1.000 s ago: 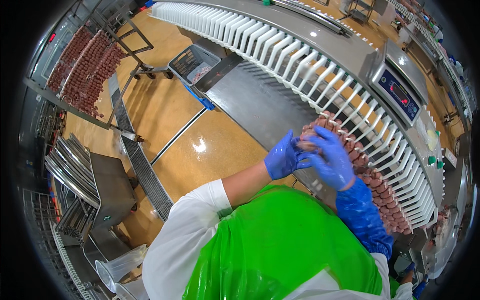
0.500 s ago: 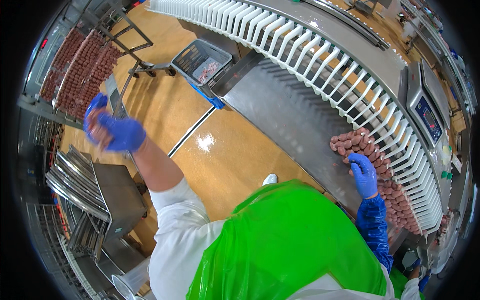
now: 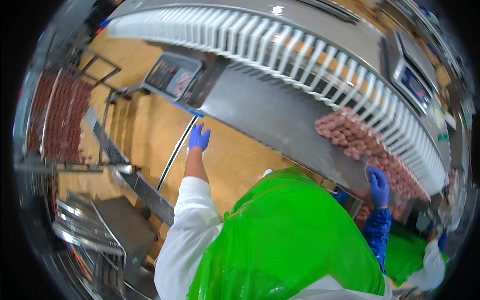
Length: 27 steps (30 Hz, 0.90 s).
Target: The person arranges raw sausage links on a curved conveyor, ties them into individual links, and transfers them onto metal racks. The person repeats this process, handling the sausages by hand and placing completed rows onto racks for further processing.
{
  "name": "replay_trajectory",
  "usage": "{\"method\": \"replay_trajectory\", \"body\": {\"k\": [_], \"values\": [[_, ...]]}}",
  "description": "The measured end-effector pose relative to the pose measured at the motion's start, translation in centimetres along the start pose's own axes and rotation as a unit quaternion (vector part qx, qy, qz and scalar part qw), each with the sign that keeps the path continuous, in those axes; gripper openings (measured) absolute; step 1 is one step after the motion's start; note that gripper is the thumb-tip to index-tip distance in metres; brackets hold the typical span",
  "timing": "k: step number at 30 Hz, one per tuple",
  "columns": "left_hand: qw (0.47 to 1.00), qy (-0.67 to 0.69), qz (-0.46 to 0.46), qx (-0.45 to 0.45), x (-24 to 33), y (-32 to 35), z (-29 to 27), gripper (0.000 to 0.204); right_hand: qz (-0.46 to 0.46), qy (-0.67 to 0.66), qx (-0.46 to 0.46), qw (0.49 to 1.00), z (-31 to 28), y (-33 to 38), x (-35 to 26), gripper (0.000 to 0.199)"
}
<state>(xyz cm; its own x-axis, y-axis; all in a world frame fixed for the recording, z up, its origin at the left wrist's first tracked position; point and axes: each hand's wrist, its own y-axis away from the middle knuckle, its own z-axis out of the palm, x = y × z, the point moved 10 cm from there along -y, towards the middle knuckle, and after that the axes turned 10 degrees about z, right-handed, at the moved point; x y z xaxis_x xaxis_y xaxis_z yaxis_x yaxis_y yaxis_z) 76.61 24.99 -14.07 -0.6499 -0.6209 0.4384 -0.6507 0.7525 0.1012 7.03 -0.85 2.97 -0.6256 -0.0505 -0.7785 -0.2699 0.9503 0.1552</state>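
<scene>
Beside the long steel surface (image 3: 270, 117), at its near right end, the right hand (image 3: 378, 186) in a blue glove was laid against the edge, just below the pile of pink sausages (image 3: 365, 145); its fingers were curled loosely and nothing was seen to be held in its grip, though whether the sausages were touched could not be told. The sausages were spread in a dense band along the right part of the surface, directly under the row of white dividers (image 3: 310, 55) that ran above it. To the left of the surface, over the yellow floor (image 3: 235, 165), the left hand (image 3: 199, 137) was raised with its fingers spread open and its grip empty, close to the blue corner of the surface. A grey tray (image 3: 172, 75) was set at the surface's left end. Farther left of the surface, racks of dark red sausages (image 3: 57, 117) were seen. Below the right end, another person in a green apron (image 3: 407, 250) was partly visible.
</scene>
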Motion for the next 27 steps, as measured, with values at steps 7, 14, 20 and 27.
{"method": "replay_trajectory", "body": {"k": [7, 14, 20, 27], "values": [[0.988, 0.120, -0.071, -0.065, -11.0, 3.5, 7.4, 0.051, 0.025, 0.123, 0.012, 0.992, 2.2, 3.3, -3.3, 0.029], [0.994, 0.005, -0.073, -0.076, -9.6, -0.2, 4.5, 0.050, 0.099, 0.050, 0.073, 0.991, -2.4, 5.6, 2.8, 0.031], [0.996, 0.064, -0.040, 0.052, -1.4, 0.4, 2.8, 0.048, 0.110, -0.057, 0.215, 0.969, -15.5, 5.0, 15.8, 0.027], [1.000, -0.003, -0.020, -0.016, 8.7, 7.5, 7.0, 0.045, 0.062, -0.142, 0.412, 0.898, -29.7, -0.4, 31.9, 0.034]]}}
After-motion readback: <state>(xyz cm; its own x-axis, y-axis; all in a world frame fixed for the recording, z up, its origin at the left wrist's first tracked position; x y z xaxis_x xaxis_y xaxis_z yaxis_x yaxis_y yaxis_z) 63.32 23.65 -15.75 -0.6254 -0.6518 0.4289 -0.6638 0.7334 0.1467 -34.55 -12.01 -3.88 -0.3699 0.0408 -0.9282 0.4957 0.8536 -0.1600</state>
